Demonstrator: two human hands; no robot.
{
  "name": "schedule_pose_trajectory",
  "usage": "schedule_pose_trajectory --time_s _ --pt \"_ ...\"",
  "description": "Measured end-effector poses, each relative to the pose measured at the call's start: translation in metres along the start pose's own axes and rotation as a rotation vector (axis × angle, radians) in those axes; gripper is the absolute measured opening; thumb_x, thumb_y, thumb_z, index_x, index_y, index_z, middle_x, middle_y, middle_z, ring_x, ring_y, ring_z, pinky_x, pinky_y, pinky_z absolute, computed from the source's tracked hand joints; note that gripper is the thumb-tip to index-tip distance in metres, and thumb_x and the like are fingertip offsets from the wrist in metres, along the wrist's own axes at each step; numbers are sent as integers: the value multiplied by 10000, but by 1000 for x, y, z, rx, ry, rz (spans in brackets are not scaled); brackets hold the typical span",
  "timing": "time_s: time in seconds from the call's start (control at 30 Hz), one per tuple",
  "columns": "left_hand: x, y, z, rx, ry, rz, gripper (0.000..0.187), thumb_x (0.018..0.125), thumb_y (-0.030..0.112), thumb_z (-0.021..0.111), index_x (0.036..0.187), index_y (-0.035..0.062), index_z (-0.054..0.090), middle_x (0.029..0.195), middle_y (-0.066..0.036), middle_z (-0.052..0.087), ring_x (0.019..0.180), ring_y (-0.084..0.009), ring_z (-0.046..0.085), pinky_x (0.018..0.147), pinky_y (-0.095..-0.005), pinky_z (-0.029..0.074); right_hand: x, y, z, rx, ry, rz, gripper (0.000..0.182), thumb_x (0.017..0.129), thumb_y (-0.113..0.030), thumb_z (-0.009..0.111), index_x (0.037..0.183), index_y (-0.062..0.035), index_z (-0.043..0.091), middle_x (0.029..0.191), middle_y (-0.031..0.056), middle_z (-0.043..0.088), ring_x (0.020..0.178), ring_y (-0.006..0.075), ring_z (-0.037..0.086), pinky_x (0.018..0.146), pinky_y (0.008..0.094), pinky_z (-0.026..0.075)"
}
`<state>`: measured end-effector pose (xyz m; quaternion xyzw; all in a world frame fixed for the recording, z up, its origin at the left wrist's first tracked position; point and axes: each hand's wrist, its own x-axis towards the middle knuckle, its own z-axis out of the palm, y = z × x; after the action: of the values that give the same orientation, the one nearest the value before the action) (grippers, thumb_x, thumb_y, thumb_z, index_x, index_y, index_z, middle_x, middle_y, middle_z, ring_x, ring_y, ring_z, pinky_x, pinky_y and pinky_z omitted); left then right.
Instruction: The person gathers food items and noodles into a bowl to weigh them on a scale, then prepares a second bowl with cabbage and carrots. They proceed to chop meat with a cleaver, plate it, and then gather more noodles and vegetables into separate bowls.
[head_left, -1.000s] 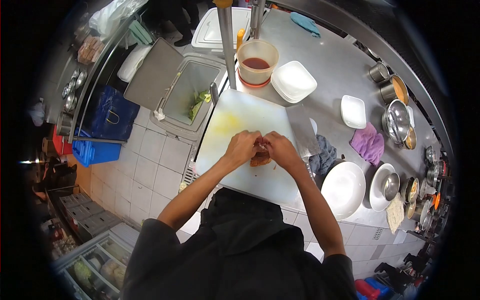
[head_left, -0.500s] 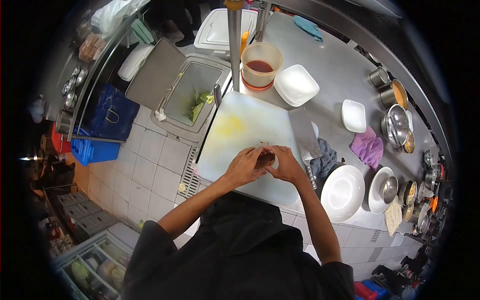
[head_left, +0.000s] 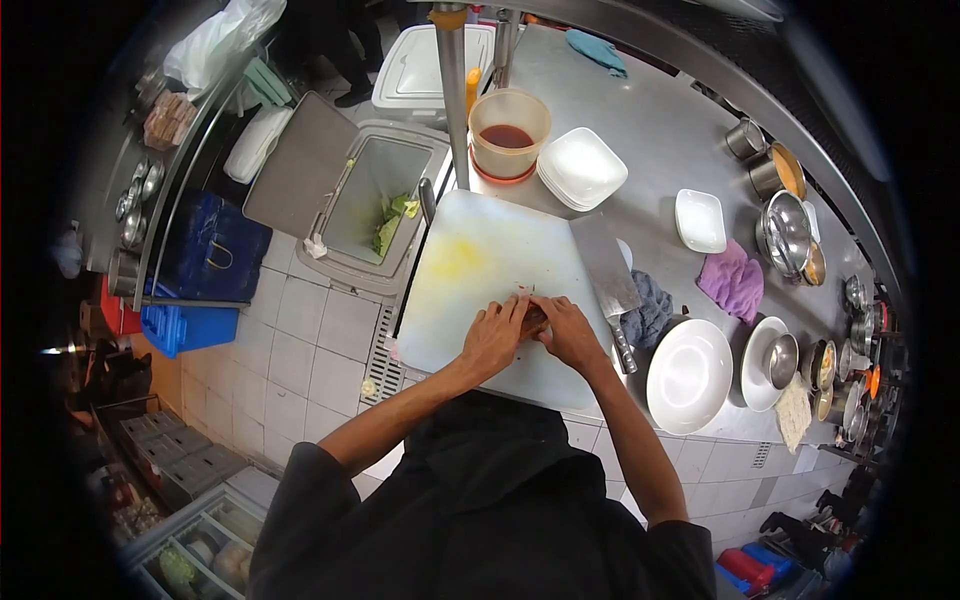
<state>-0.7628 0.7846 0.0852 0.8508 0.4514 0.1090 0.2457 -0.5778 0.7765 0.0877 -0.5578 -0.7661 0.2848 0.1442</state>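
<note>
Over the near part of a white cutting board (head_left: pixel 505 240), both my hands close around a small dark reddish-brown piece of food (head_left: pixel 534 322), whose kind I cannot make out. My left hand (head_left: pixel 491 338) grips it from the left, fingers bent down. From the right, my right hand (head_left: pixel 570 336) holds its other side, its fingertips near those of the left. Much of the piece is covered by fingers. Small dark crumbs lie on the board just beyond the fingertips. A cleaver (head_left: pixel 606 268) rests along the board's right edge, and a yellow stain marks its left half.
Behind the board stand a tub of red liquid (head_left: pixel 507 138) and stacked white dishes (head_left: pixel 582 168). An open grey bin (head_left: pixel 345 215) with green leaves is at left. Rightward are a dark cloth (head_left: pixel 650 312), a purple cloth (head_left: pixel 731 283), a white plate (head_left: pixel 689 376) and metal bowls (head_left: pixel 785 235).
My fingers have come down from an arch around the piece to a lower, tighter hold, covering more of it. The camera view has shifted slightly.
</note>
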Motion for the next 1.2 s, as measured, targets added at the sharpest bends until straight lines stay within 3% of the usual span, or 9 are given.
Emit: schedule_pose_trajectory --time_s 0.27,0.37,0.47,0.6,0.67,0.8,0.9,1.03,1.2 --pt "0 4 6 31 57 0 592 758 25 632 1306 -20 412 1261 -227 493 1025 -398 532 834 -459 495 -1 -3 2 -6 33 16 686 681 -47 749 1312 -85 483 1224 120 520 1096 317 525 939 407 444" --pt "3 2 8 -3 40 -2 579 753 9 623 1295 -18 420 1230 -236 499 1023 -411 526 832 -443 501 -2 -11 4 -175 27 51 660 689 -42 740 1296 -79 483 1237 120 488 1060 337 528 917 418 452" --pt "4 0 5 -26 -37 31 575 753 -4 614 1294 -17 421 1213 -233 503 1033 -410 520 836 -441 500 -3 -6 18 -149 39 94 619 702 -32 721 1274 -69 486 1209 140 498 1032 350 530 895 429 455" --pt "-2 -6 5 -58 34 113 560 758 -18 609 1287 -24 425 1201 -233 508 1051 -408 511 855 -454 490 -10 -8 27 -93 121 65 554 722 -28 684 1237 -36 481 1189 166 502 1030 353 533 886 435 452" --pt "-2 -3 6 -42 43 133 546 776 1 613 1287 -27 422 1199 -236 506 1065 -411 505 870 -460 477 -15 -9 26 -165 183 29 445 749 -28 633 1176 -28 507 1113 165 532 955 339 556 796 442 466" --pt "11 53 -6 -64 -21 202 529 799 17 610 1293 -15 422 1214 -220 503 1081 -407 498 889 -464 462 -61 -8 -7 -265 247 137 404 766 -14 594 1160 -40 505 1107 164 530 971 343 551 806 443 455" --pt "32 127 5 -173 -103 378 505 813 25 604 1290 15 437 1227 -174 504 1090 -390 497 916 -459 446 -131 4 -53 -190 477 247 371 792 -29 570 1157 -55 509 1081 156 529 978 350 535 825 433 420" --pt "60 210 94 -83 -121 732 538 733 -29 573 1255 -65 448 1176 -223 516 1063 -375 508 930 -444 437 -231 53 -73 -160 454 585 388 835 -116 626 1199 -29 521 1138 193 551 1012 369 552 853 460 439" --pt "75 244 183 -67 -373 742 586 776 72 665 1308 1 431 1207 -197 512 1106 -362 503 932 -449 439 -288 131 -32 -111 464 698 451 792 -44 620 1227 -15 502 1146 221 537 999 392 558 833 465 473"
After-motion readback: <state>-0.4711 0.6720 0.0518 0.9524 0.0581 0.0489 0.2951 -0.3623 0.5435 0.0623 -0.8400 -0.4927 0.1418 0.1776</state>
